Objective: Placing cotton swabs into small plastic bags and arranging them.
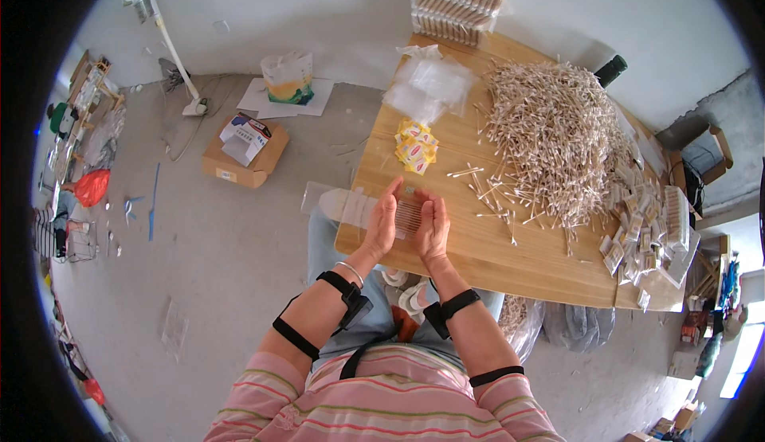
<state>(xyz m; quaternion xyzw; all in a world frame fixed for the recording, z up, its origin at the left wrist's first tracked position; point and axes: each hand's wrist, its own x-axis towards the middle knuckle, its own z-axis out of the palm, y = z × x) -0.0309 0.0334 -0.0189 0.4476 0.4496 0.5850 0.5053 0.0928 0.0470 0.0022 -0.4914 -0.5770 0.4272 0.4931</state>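
My left hand (pixel 382 225) and my right hand (pixel 433 225) stand on edge at the near left end of the table, palms facing each other. Between them lies a row of cotton swabs (pixel 407 219), its ends close to both palms. The fingers of both hands are stretched out along its sides; I cannot tell how firmly they touch it. Clear plastic bags (pixel 358 208) lie left of my left hand. Just beyond my fingertips sit small yellow-and-white cards (pixel 416 146). Loose swabs (pixel 496 195) are scattered right of my right hand.
A large heap of cotton swabs (pixel 554 127) covers the wooden table's (pixel 470 255) right part. Clear bags (pixel 430 84) and packed swabs (pixel 456 4) lie at the back; filled packs (pixel 645 223) lie far right. A cardboard box (pixel 247 155) stands on the floor at left.
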